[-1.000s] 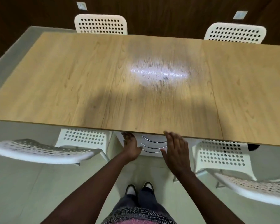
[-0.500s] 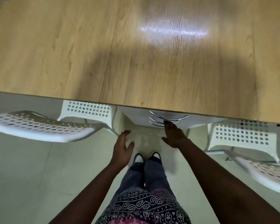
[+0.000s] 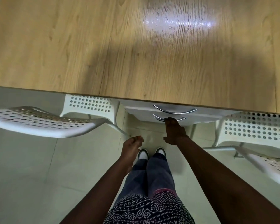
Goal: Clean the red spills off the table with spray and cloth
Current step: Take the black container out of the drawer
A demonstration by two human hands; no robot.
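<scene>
Task barely begun: no spray/cloth in view, table [image 3: 71, 46] shows no red. Right hand [image 3: 174, 131] fingertips touch lower drawer handle [image 3: 158, 118], not clasped; left hand [image 3: 131, 147] loose, empty.

One head-worn camera, looking steeply down from standing height.

It faces forward over the near edge of the bench [image 3: 136, 65], which fills the upper half of the view, close below. Under that edge it takes in the drawers [image 3: 173, 113], the floor [image 3: 31, 167], both forearms and the person's own shoes [image 3: 143, 155].
</scene>
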